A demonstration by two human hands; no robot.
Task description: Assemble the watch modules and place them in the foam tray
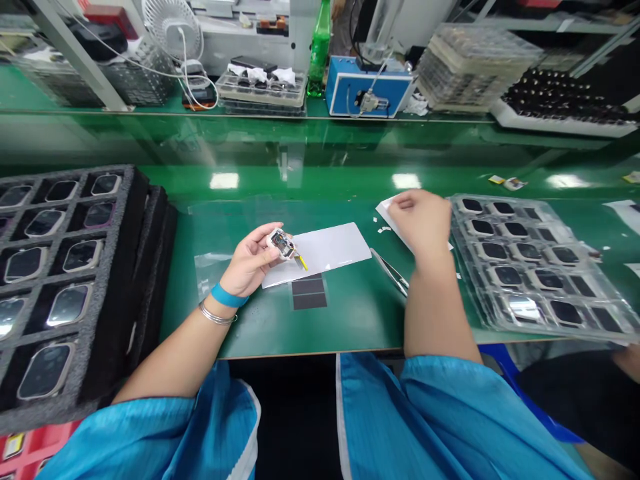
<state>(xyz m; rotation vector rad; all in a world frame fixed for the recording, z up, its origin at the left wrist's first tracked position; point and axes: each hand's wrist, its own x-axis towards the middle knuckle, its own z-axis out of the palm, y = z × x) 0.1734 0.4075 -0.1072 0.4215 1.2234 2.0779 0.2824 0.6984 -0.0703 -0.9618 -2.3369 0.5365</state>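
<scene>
My left hand [246,261] holds an opened smartwatch case [281,244] between thumb and fingers, its inner parts facing up. A yellow-edged strip [303,261] hangs from the case's right side. Beneath it lies a long white card [333,245], partly over two dark rectangular pieces [309,293]. My right hand [423,217] is slightly blurred, its fingers curled together over a white sheet [390,212]; whatever they pinch is hidden. Metal tweezers [393,273] rest on the green mat just left of my right forearm.
On the left stands a black foam tray [133,267] of watches. Stacked clear plastic trays [465,267] with watch screens lie on the right. Small white scraps [384,229] dot the mat. A shelf behind holds a fan [173,30], a green bottle [319,50] and a blue box [345,87].
</scene>
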